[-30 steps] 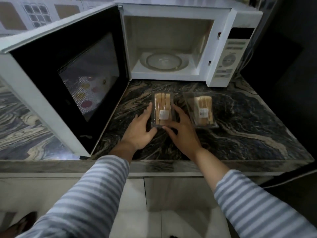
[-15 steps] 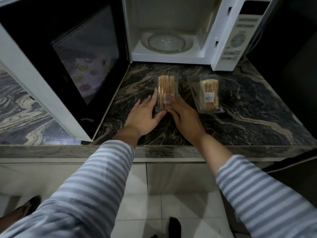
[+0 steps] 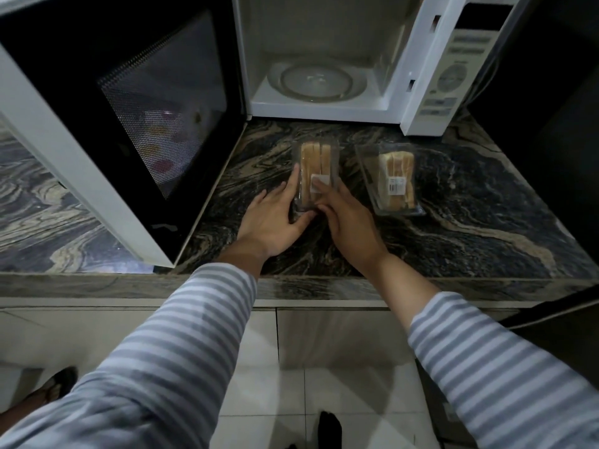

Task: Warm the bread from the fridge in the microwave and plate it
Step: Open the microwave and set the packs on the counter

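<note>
Bread pack [image 3: 316,171] on counter [image 3: 453,241], grasped at its sides by left hand [image 3: 275,218] and right hand [image 3: 348,218]; unwrapping is judged in hand, then transfer into open microwave [image 3: 324,102]

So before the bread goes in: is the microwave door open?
Open: the microwave door is swung wide left, showing the bare glass turntable.

sliced bread pack [image 3: 316,170], flat on counter, second pack [image 3: 393,178] beside
</note>
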A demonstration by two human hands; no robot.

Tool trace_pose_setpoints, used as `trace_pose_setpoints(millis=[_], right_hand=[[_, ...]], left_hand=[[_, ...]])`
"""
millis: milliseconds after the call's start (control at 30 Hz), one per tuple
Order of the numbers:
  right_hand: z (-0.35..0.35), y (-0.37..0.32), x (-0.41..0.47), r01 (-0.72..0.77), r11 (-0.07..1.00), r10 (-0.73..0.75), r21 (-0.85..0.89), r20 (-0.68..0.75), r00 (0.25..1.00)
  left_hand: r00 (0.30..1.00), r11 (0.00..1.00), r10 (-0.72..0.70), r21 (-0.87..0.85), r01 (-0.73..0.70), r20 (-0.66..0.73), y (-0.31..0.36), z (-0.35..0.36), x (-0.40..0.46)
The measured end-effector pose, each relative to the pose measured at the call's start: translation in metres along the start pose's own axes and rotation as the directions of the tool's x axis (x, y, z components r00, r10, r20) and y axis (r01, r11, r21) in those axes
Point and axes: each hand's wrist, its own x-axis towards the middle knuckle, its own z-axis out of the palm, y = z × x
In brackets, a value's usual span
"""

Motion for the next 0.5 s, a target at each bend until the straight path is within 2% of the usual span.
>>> trace_pose_setpoints(millis=[67,167,267,333,367,500], right_hand=[[-0.001,-0.001,-0.001,0.021,1.000,-0.021,-0.020,-0.018,1.000],[-0.006,-0.004,-0.006,0.057,0.998,-0.057,-0.004,-0.103,0.993],[-0.011,-0.010,-0.010,-0.084,0.985,0.120,0.154,-0.246,0.962],[-0.015,-0.013,-0.011,-0.179,0.956,0.238,0.235,-0.258,0.936],[-0.017,-0.015,-0.009,-0.203,0.954,0.253,0.218,-0.234,0.939],[-0.014,-0.015,0.020,-0.238,0.971,0.232,-0.033,-0.124,0.965]], left_hand=[[1.000,0.999,0.000,-0.037,0.000,-0.001,-0.001,0.001,0.000],[1.000,0.981,-0.019,-0.193,0.015,-0.019,-0.002,0.000,0.001],[0.996,0.932,-0.051,-0.361,0.024,-0.066,0.002,-0.007,0.008],[0.994,0.922,-0.041,-0.388,-0.003,-0.105,0.008,-0.018,0.016],[0.992,0.918,-0.025,-0.395,-0.027,-0.126,0.011,-0.024,0.020],[0.983,0.911,0.027,-0.400,-0.099,-0.182,0.021,-0.052,0.043]])
